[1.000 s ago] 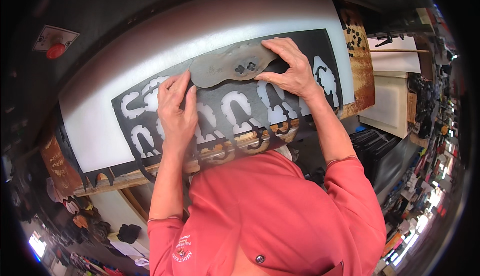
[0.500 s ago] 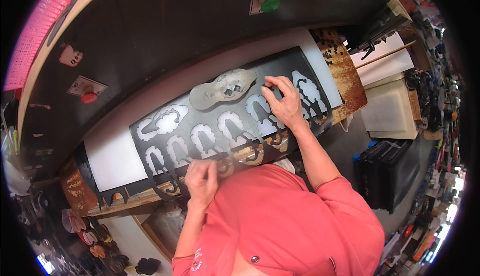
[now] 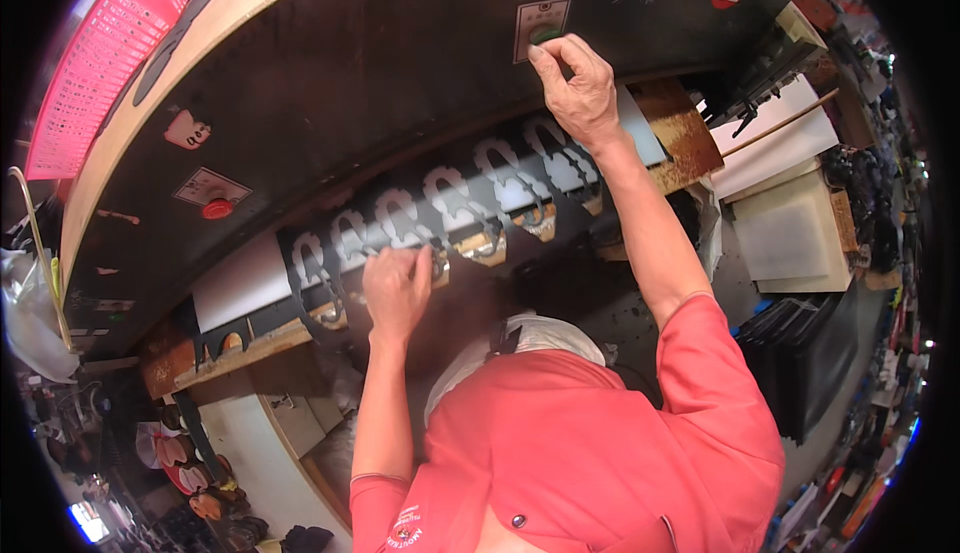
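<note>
My right hand [image 3: 580,88] is raised to the dark front panel [image 3: 370,83], with thumb and fingertips bunched at a green button [image 3: 544,34] and partly covering it. My left hand [image 3: 397,291] hovers over the near edge of a dark sheet [image 3: 465,181], its fingers curled and slightly blurred. Whether anything is in them is hidden. Horseshoe-shaped pieces are cut through the sheet in a row, white showing in the gaps. Its thin near strips hang over the edge. The panel hides the sheet's far part.
A red button [image 3: 217,209] sits on the panel's left. White board [image 3: 240,283] lies under the sheet on a rusty-ended bench [image 3: 680,133]. To the right are a pale box [image 3: 795,233] and a black crate [image 3: 800,363]. A pink printed sheet [image 3: 95,83] hangs at upper left.
My right hand has risen from the sheet to the green button. My left hand has shifted slightly up, still curled. The grey sole-shaped block on the sheet is now out of sight behind the panel.
</note>
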Demonstrator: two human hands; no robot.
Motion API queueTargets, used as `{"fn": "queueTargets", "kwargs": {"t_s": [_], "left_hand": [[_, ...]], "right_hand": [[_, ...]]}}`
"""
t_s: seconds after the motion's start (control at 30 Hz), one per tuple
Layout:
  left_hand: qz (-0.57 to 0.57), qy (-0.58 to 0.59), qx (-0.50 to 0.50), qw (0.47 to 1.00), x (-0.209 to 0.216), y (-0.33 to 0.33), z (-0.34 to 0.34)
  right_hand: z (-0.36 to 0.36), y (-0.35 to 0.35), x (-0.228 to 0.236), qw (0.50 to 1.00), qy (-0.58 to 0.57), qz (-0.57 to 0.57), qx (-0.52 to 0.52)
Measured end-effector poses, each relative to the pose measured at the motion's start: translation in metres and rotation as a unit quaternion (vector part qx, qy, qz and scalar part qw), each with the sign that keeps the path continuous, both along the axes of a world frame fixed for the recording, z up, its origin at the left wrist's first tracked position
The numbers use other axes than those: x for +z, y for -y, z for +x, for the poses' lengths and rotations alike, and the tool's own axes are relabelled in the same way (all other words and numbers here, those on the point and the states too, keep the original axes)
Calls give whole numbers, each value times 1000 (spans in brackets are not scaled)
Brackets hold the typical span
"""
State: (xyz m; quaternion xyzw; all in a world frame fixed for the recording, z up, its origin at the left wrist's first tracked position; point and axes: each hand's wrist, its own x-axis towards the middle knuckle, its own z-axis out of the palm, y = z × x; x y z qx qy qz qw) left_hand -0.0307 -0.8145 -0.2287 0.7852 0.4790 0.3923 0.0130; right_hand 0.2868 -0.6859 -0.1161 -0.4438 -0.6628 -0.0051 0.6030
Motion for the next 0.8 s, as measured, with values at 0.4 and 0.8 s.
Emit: {"fn": "queueTargets", "kwargs": {"t_s": [0.4,0.8], "left_hand": [[-4,-27,49,998,11,-11,22],[-29,11,64,997,-4,-6,20]], "right_hand": [[13,99,-119,990,-8,-132,-38],[18,98,-121,992,17,-122,-31]]}}
